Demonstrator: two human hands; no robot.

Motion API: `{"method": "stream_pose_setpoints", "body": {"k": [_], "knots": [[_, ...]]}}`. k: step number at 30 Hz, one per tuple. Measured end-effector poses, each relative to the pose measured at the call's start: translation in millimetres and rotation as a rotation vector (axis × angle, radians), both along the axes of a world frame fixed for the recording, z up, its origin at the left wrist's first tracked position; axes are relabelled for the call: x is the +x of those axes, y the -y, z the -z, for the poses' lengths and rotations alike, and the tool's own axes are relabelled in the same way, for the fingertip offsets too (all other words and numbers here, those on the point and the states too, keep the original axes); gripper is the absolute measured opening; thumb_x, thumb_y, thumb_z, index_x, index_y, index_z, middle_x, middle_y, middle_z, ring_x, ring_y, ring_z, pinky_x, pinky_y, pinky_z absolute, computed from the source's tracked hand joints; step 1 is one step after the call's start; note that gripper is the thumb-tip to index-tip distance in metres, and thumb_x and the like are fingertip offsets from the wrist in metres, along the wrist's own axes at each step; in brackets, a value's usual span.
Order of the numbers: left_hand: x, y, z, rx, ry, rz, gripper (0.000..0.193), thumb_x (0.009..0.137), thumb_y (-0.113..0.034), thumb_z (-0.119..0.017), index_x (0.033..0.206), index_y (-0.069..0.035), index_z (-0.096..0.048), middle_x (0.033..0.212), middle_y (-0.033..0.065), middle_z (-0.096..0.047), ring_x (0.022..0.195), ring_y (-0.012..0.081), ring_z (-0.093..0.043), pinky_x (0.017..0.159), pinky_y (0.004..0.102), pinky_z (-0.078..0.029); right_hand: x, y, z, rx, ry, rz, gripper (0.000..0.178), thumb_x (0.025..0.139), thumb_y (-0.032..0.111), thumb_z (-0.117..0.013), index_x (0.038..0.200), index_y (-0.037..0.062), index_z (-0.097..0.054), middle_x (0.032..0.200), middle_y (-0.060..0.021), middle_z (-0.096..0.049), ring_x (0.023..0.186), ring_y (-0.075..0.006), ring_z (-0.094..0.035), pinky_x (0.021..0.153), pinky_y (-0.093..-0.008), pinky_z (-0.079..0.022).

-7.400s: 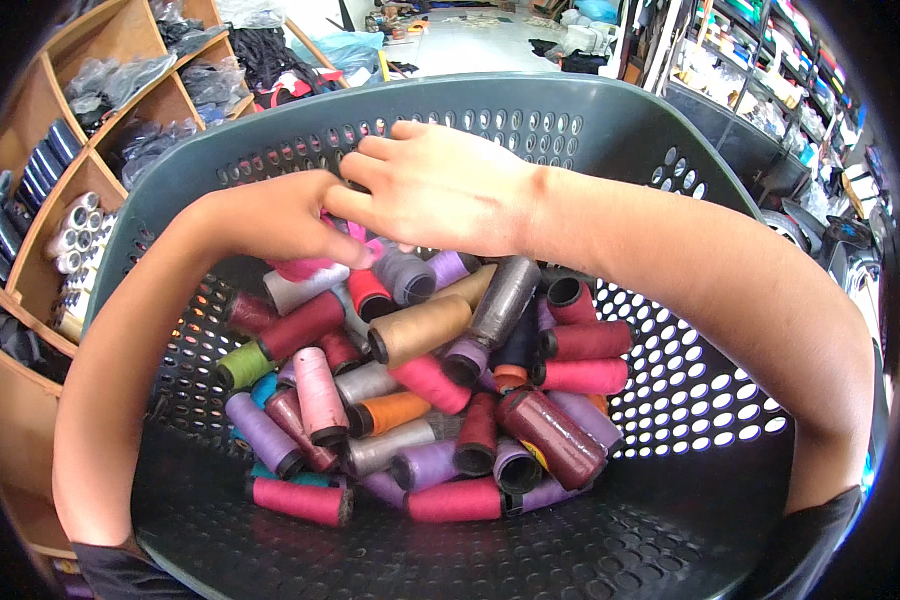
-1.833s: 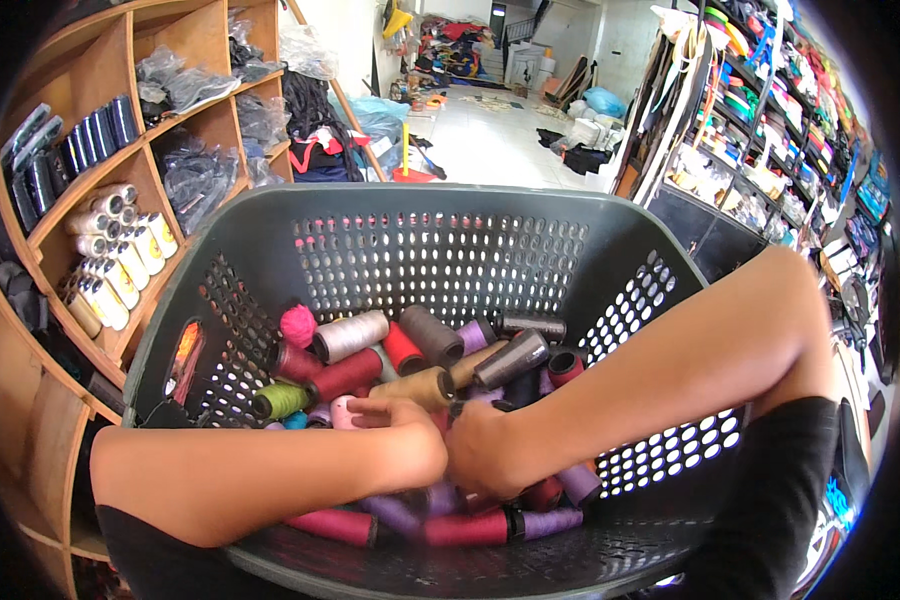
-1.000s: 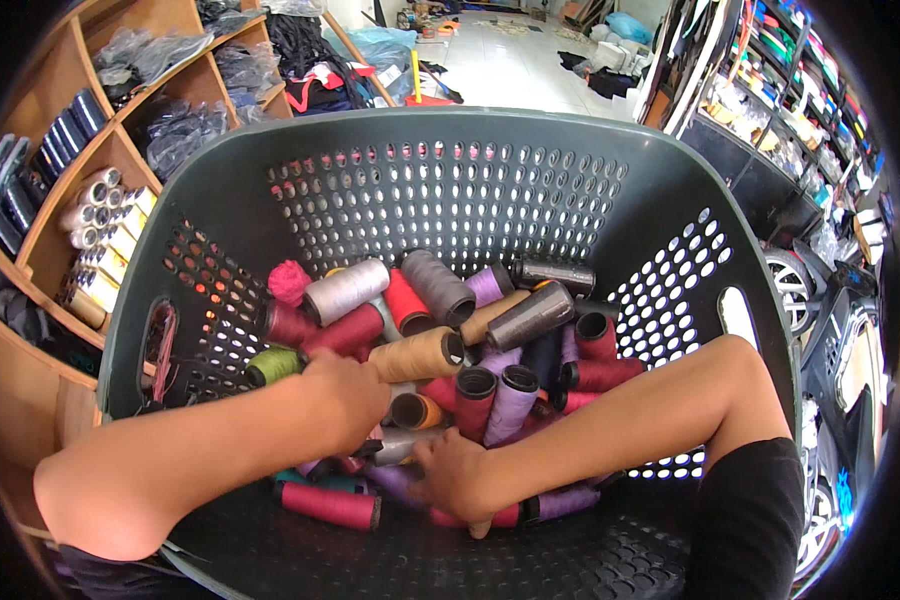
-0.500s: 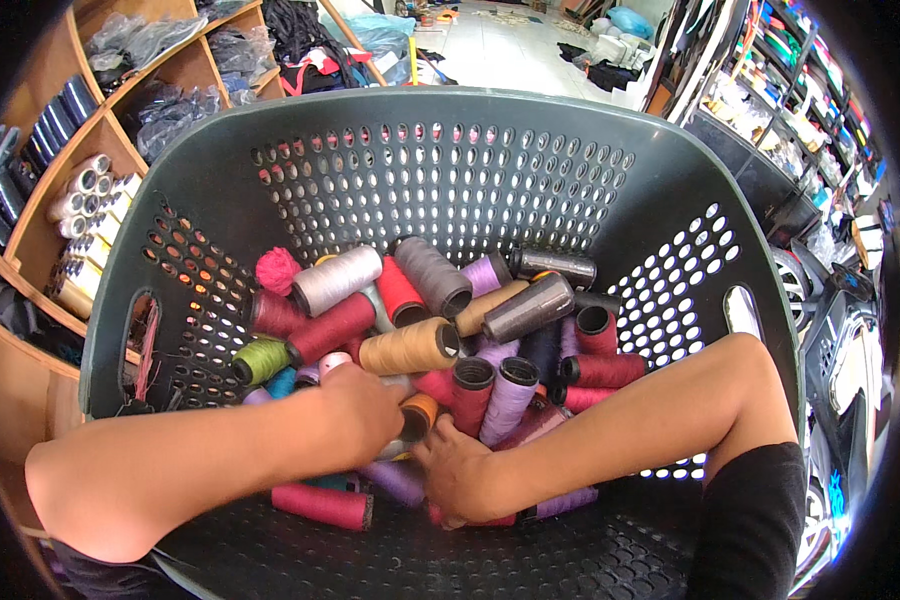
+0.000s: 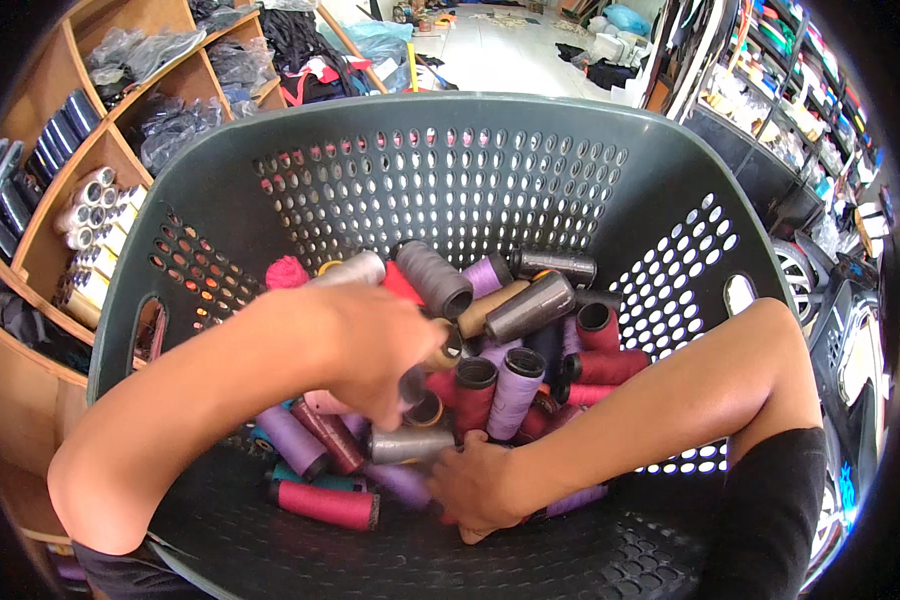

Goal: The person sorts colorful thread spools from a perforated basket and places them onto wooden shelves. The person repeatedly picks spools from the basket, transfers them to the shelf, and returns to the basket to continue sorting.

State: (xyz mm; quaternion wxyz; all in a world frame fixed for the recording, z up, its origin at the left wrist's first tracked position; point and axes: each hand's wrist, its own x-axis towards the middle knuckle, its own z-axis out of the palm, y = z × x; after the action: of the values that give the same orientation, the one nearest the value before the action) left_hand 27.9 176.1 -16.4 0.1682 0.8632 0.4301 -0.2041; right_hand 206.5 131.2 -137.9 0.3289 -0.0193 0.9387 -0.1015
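Observation:
A heap of thread cones lies in a dark green perforated plastic basket (image 5: 450,105). My left hand (image 5: 365,345), blurred, is above the left of the heap, its fingers closed around a thread cone (image 5: 411,385) whose dark end shows. My right hand (image 5: 475,490) reaches low into the front of the heap with curled fingers; what they grip is hidden. Beside it are a grey cone (image 5: 408,444) and a blurred purple cone (image 5: 398,484). An upright lilac cone (image 5: 516,395) and dark red cone (image 5: 474,395) stand just behind it. A crimson cone (image 5: 325,504) lies at front left.
Wooden shelves (image 5: 120,130) at the left hold plastic-wrapped goods and white rolls (image 5: 90,215). Packed racks (image 5: 780,110) and a motorbike (image 5: 840,310) are at the right. Beyond the basket spreads a pale tiled floor (image 5: 490,50) with bags and cloth.
My left hand has risen and moved slightly farther back, with a cone in it. Purple, dark red and grey cones now show beneath it. The right hand has shifted slightly right.

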Motion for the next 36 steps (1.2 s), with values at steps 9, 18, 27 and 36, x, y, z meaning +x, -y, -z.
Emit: {"method": "stream_pose_setpoints", "body": {"k": [9, 18, 27, 36], "knots": [[-14.7, -26.1, -1.9, 0.486, 0.199, -0.174, 0.048, 0.073, -0.030, -0.070, 0.106, 0.002, -0.055, 0.076, 0.0237, -0.066, 0.075, 0.0427, -0.067, 0.072, 0.0506, -0.052, -2.6, -23.3, 46.1, -0.169, -0.255, -0.119, 0.055, 0.076, 0.054, -0.064, 0.089, 0.0009, -0.064, 0.086, -0.0166, -0.067, 0.087, -0.0331, -0.065, 0.079, -0.0428, -0.051], [-21.1, -35.7, 3.1, 0.604, 0.020, -0.145, 0.059, 0.067, -0.017, -0.073, 0.117, 0.006, -0.053, 0.086, 0.0221, -0.066, 0.082, 0.0400, -0.067, 0.074, 0.0481, -0.053, -10.2, -44.3, -31.9, -0.056, -0.453, -0.036, 0.050, 0.075, 0.055, -0.063, 0.070, 0.0054, -0.068, 0.072, -0.0148, -0.068, 0.077, -0.0311, -0.068, 0.070, -0.0409, -0.055], [-29.2, -30.5, 15.9, 0.781, -0.023, -0.113, 0.044, 0.078, -0.016, -0.064, 0.119, 0.001, -0.060, 0.093, 0.0184, -0.069, 0.082, 0.0340, -0.070, 0.072, 0.0451, -0.055, -25.3, -119.3, -104.4, 0.371, -0.169, 0.234, 0.064, 0.082, 0.062, -0.054, 0.075, 0.0015, -0.074, 0.077, -0.0201, -0.070, 0.078, -0.0338, -0.071, 0.076, -0.0427, -0.057], [-13.8, -31.5, 11.0, 0.799, -0.113, -0.019, 0.051, 0.076, -0.018, -0.069, 0.121, 0.002, -0.054, 0.100, 0.0167, -0.064, 0.092, 0.0334, -0.067, 0.080, 0.0435, -0.052, -12.2, -181.8, -92.8, 0.734, -0.123, 0.218, 0.060, 0.083, 0.060, -0.052, 0.080, 0.0045, -0.075, 0.081, -0.0151, -0.072, 0.083, -0.0315, -0.071, 0.077, -0.0404, -0.055]]}}
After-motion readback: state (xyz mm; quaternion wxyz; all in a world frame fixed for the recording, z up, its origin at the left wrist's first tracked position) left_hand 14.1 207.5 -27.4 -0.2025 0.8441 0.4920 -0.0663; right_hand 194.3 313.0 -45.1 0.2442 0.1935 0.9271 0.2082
